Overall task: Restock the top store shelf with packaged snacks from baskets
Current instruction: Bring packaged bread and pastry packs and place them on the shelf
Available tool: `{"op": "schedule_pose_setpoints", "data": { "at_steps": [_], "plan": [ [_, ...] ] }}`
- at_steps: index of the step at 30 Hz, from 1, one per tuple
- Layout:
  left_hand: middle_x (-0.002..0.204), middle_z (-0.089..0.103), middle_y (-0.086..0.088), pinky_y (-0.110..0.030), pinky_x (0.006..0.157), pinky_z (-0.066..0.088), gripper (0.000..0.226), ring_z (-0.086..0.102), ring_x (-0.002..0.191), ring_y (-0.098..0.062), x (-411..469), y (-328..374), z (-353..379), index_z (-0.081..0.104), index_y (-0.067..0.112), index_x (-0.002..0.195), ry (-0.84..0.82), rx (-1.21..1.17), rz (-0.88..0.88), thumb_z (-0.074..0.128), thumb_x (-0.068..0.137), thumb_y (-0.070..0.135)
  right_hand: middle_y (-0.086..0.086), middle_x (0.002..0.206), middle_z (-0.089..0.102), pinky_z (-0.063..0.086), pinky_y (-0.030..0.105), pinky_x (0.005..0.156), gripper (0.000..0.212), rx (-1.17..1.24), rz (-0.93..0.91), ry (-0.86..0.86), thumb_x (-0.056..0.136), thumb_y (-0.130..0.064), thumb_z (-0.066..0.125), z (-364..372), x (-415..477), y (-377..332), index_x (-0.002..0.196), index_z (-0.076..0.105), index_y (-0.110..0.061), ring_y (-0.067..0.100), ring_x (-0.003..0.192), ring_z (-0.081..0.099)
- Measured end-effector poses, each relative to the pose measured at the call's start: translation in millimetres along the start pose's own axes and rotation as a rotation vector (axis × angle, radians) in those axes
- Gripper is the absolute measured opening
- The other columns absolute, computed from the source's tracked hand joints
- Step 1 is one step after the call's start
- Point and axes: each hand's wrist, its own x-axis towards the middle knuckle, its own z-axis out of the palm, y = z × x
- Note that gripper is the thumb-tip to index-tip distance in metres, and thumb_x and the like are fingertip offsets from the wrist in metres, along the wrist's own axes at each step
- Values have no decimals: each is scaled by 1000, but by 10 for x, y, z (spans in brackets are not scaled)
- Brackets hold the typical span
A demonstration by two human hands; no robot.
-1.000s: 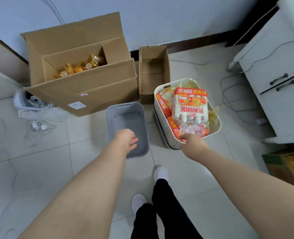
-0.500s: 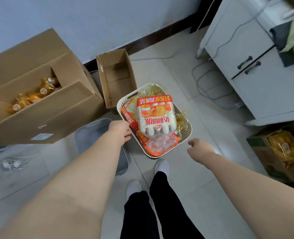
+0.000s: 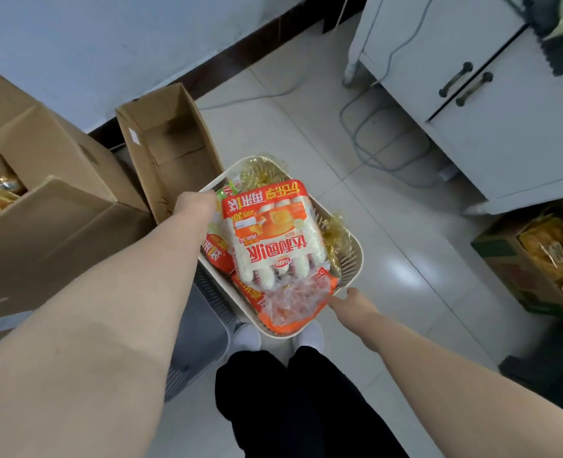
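Note:
A cream slatted basket point(image 3: 356, 259) is heaped with snack packs. On top lies a red-and-white multipack of cakes point(image 3: 273, 239), with orange packs and gold-wrapped packs under it. My left hand point(image 3: 195, 206) is curled on the basket's far left rim. My right hand point(image 3: 356, 304) grips the near right corner, fingers tucked under the rim. The basket hangs between both hands, just above my white shoes. No store shelf is in view.
A grey basket point(image 3: 200, 338) stands on the tiled floor under my left forearm. Left are a large cardboard box point(image 3: 58, 226) with yellow packs and a small open box point(image 3: 171, 143). A white cabinet point(image 3: 505, 127), a floor cable point(image 3: 372, 127) and another snack carton point(image 3: 538, 259) are right.
My left hand went from the grey basket to the cream basket's far rim. My right hand let go, then took the near corner again. The basket now sits closer to my feet.

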Motion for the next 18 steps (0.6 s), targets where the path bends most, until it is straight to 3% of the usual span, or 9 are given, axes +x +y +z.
{"op": "schedule_pose_setpoints", "data": {
  "at_steps": [2,5,7,9,11,15,18],
  "plan": [
    [103,70,-10,-45,90,55,48,68,91,-32,140,55,75,64,10,115,15,75,43,52,88,48,4,90,57,45,32,73,34,146,42,6,100,-38,46,128,164,9,118,53,-9,20,81,55],
    [102,65,-12,-43,94,50,54,63,95,-31,282,159,192,56,7,115,31,191,112,35,97,53,6,97,61,44,32,74,34,338,85,41,98,-40,47,250,377,-15,109,57,-10,22,86,55],
    [89,59,-11,-39,89,45,54,59,85,-26,370,207,257,48,9,110,13,228,94,27,100,57,8,99,62,41,27,64,35,370,92,71,98,-38,47,257,479,-43,111,59,-8,19,76,52],
    [81,55,-9,-44,89,44,58,54,74,-23,425,250,295,46,11,109,-11,256,63,23,99,63,6,87,58,36,26,55,36,363,91,104,99,-37,46,242,549,-49,108,59,-5,15,65,47],
    [77,50,-7,-46,97,42,58,50,71,-22,442,285,322,42,13,108,-43,297,63,20,98,66,4,80,54,38,27,57,36,368,111,124,100,-38,44,238,605,-37,105,58,-5,15,62,45],
    [75,48,-6,-47,104,38,59,50,88,-25,566,336,387,42,14,105,-72,380,108,19,97,68,10,104,61,46,34,79,47,390,124,109,101,-43,40,239,671,7,118,57,-2,19,79,54],
    [84,62,-12,-48,98,42,78,59,87,-26,724,332,417,54,9,109,-118,415,83,19,91,76,3,94,63,44,25,64,41,425,118,113,98,-42,49,253,679,45,115,59,-6,12,72,54]
  ]
}}
